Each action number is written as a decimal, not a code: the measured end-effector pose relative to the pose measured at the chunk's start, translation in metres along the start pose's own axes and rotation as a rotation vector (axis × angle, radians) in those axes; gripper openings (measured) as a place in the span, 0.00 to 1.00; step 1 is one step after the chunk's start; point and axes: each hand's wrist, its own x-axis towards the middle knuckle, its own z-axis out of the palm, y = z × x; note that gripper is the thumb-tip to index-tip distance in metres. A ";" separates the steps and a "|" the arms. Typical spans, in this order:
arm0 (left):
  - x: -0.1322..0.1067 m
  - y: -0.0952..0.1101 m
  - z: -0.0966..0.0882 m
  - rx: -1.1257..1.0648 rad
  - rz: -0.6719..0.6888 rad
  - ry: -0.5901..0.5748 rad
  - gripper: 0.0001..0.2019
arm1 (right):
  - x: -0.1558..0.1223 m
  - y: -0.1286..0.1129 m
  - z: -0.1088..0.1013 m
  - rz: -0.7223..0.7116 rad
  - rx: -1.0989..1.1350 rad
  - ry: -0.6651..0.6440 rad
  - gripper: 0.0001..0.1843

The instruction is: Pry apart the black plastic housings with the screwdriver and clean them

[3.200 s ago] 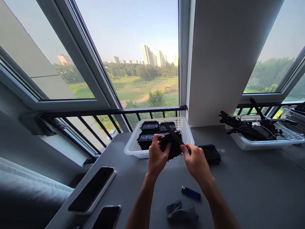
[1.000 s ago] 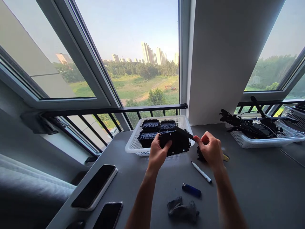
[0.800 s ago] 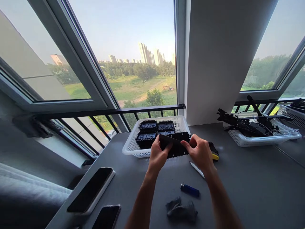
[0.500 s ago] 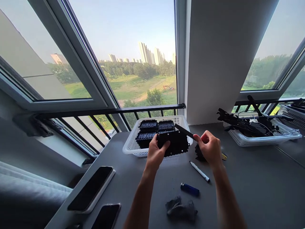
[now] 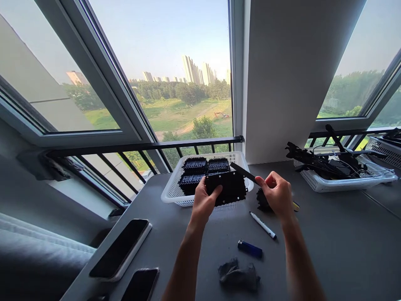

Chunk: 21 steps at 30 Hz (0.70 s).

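My left hand (image 5: 206,198) is closed on the left end of a flat black plastic panel (image 5: 230,187) with notched edges, thumb on its face. The panel is held up in front of a white basket (image 5: 171,196) of similar black parts (image 5: 194,164). Between the thumb and fingers of my right hand (image 5: 275,190) is a slim, flat black bar (image 5: 242,171), possibly a file. It slants up to the left across the panel's upper right corner; whether they touch I cannot tell. Another toothed black part (image 5: 263,200) lies on the table, partly hidden by my right hand.
Near me on the grey table (image 5: 338,242) are a white marker (image 5: 263,225), a blue lighter (image 5: 249,249) and a crumpled dark cloth (image 5: 238,276). Two phones (image 5: 120,248) lie at left. Another white basket (image 5: 344,184) with black parts and cables stands at right.
The panel in my left hand has shifted slightly left and turned a little. My right hand and the black bar have moved slightly to the right.
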 end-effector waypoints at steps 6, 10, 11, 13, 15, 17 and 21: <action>-0.004 0.004 0.000 -0.010 -0.025 -0.032 0.21 | -0.004 -0.011 0.010 -0.044 0.015 -0.102 0.26; -0.002 0.005 -0.003 -0.046 -0.042 -0.019 0.24 | 0.003 0.002 0.001 0.017 -0.014 0.022 0.27; -0.001 0.004 -0.002 -0.042 -0.039 -0.012 0.24 | 0.004 0.004 -0.001 0.026 -0.020 0.047 0.27; 0.000 0.001 -0.001 -0.016 -0.021 -0.001 0.23 | 0.003 0.002 -0.003 0.022 -0.012 0.045 0.27; 0.000 -0.003 0.001 0.020 -0.005 -0.007 0.21 | -0.002 -0.007 0.001 -0.011 -0.004 -0.016 0.26; -0.001 -0.006 0.002 0.055 0.007 -0.023 0.18 | -0.008 -0.019 0.008 -0.054 -0.024 -0.096 0.25; -0.002 -0.005 0.000 0.093 0.024 -0.035 0.15 | -0.013 -0.028 0.017 -0.088 -0.064 -0.167 0.25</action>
